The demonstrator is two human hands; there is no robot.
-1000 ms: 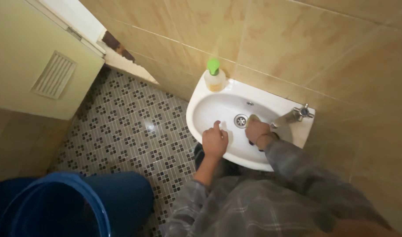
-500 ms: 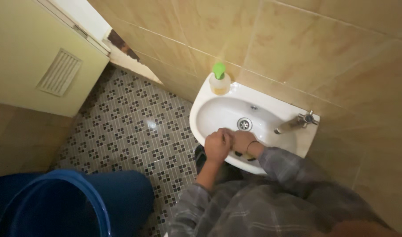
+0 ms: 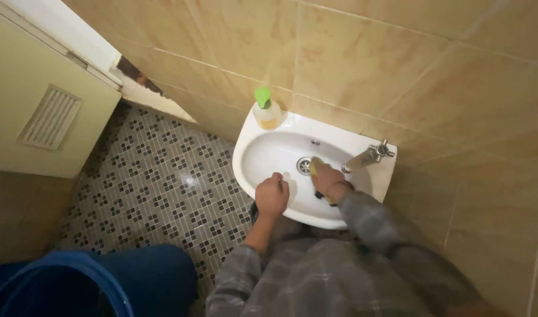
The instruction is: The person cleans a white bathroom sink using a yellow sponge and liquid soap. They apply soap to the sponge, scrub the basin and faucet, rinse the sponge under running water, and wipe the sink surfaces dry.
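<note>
A small white wall sink [image 3: 254, 152] hangs on the tiled wall. My right hand [image 3: 328, 178] is inside the bowl, shut on a yellow sponge [image 3: 315, 165] pressed against the basin beside the metal drain [image 3: 303, 165]. My left hand [image 3: 272, 194] rests on the sink's front rim, fingers curled, one finger touching the inner wall. A metal tap [image 3: 369, 155] sticks out over the bowl at the right.
A soap bottle with a green pump [image 3: 265, 111] stands on the sink's back left corner. A blue bucket [image 3: 63, 287] sits on the mosaic floor [image 3: 157, 182] at lower left. A cream door with a vent [image 3: 46, 117] is at the left.
My right hand has moved with the sponge from the front of the bowl back up toward the drain. My left hand stays on the front rim. The view has shifted slightly.
</note>
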